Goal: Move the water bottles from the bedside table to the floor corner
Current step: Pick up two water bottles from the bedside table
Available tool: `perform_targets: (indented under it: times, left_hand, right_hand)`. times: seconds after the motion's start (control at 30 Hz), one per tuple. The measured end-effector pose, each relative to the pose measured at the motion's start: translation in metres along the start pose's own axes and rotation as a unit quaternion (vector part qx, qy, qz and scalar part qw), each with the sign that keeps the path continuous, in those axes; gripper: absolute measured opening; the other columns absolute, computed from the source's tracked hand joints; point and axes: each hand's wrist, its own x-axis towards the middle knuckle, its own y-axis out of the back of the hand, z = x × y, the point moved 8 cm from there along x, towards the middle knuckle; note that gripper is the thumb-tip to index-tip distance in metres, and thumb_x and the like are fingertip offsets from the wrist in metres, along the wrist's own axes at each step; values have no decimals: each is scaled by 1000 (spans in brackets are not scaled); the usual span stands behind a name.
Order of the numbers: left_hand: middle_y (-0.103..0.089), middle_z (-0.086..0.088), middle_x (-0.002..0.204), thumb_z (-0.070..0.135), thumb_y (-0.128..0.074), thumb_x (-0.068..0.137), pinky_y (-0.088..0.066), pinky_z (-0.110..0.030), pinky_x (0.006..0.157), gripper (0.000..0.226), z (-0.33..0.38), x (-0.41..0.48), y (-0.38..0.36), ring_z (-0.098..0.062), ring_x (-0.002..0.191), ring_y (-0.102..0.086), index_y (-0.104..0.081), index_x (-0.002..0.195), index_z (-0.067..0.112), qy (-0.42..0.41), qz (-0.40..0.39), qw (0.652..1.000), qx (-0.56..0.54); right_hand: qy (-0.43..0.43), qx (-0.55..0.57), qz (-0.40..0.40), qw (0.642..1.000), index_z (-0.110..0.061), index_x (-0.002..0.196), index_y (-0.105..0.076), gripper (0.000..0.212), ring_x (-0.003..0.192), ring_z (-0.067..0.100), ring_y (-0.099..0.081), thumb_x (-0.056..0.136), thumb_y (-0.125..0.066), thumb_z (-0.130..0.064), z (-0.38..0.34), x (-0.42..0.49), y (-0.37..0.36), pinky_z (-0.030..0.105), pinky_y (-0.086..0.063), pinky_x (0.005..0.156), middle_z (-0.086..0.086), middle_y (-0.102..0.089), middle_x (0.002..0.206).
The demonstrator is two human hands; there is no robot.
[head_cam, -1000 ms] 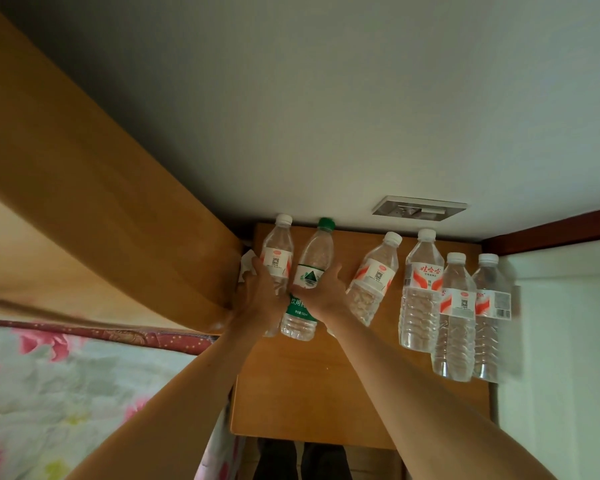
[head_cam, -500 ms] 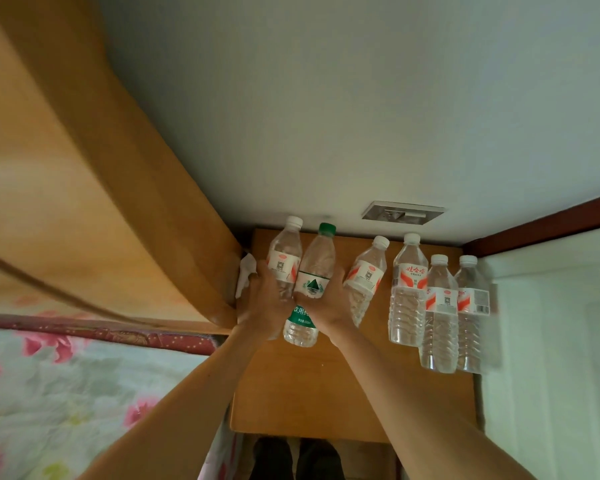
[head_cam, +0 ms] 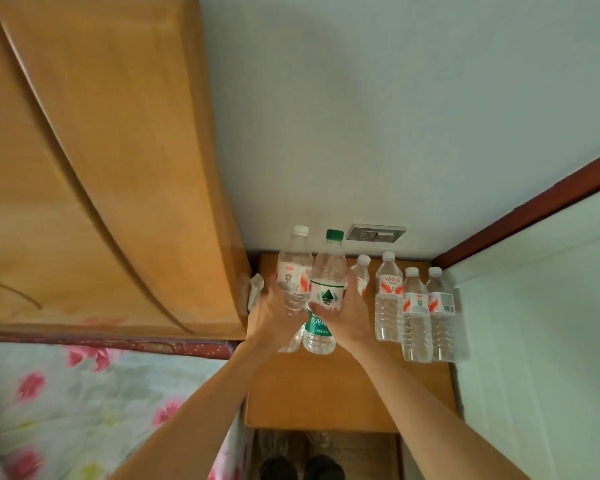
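Six water bottles are at the back of the wooden bedside table [head_cam: 326, 393]. My left hand [head_cam: 274, 317] grips a white-capped bottle with a red label [head_cam: 291, 268]. My right hand [head_cam: 352, 311] grips the green-capped bottle [head_cam: 328, 282], thumb across its label. These two bottles are pressed together and sit raised, their caps up against the wall. A third, tilted red-label bottle [head_cam: 361, 271] is mostly hidden behind my right hand; I cannot tell whether the fingers hold it. Three more red-label bottles [head_cam: 416, 317] stand upright on the table's right side.
A wooden headboard [head_cam: 118, 168] rises at the left above a floral bedsheet [head_cam: 84, 393]. A crumpled tissue [head_cam: 256, 289] lies by the headboard. A wall socket [head_cam: 374, 233] sits behind the bottles. A white panel [head_cam: 534, 341] borders the table on the right. My feet [head_cam: 302, 467] show below.
Both hands have closed in on the two leftmost bottles and drawn them together and upward. The tilted third bottle is now more hidden behind my right hand.
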Motion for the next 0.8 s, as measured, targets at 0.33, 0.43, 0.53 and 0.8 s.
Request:
perform_targets:
  times: [0.33, 0.43, 0.53, 0.8]
  left_hand:
    - [-61, -2, 119, 24, -77, 79, -42, -6, 51, 74, 61, -67, 56, -8, 87, -54, -32, 135, 9, -65, 3, 996, -59]
    - [-61, 1, 116, 29, -80, 77, -40, -12, 57, 78, 73, -87, 74, -9, 87, -56, -31, 134, 11, -68, 34, 995, -69]
    - [-59, 3, 111, 31, -80, 77, -46, -23, 67, 79, 80, -106, 91, -12, 91, -56, -30, 134, 12, -64, 69, 991, -91]
    - [-67, 11, 95, 27, -82, 74, -54, -23, 64, 60, 81, -163, 138, -7, 81, -67, -40, 115, 16, -77, 175, 966, -171]
  right_hand:
    - [66, -19, 46, 997, -24, 143, -35, 87, 114, 17, -62, 72, -81, -44, -63, -60, 66, 35, -52, 91, -1, -57, 135]
    - [102, -22, 43, 994, -21, 136, -44, 76, 97, 6, -58, 73, -83, -39, -83, -76, 81, 13, -44, 75, -6, -62, 122]
    - [140, -23, 26, 990, -23, 137, -43, 77, 93, 4, -58, 73, -81, -43, -105, -91, 90, 9, -40, 68, -14, -57, 113]
    - [230, -27, -39, 972, -23, 140, -41, 78, 93, 0, -55, 75, -79, -43, -158, -124, 98, 10, -43, 68, -5, -59, 130]
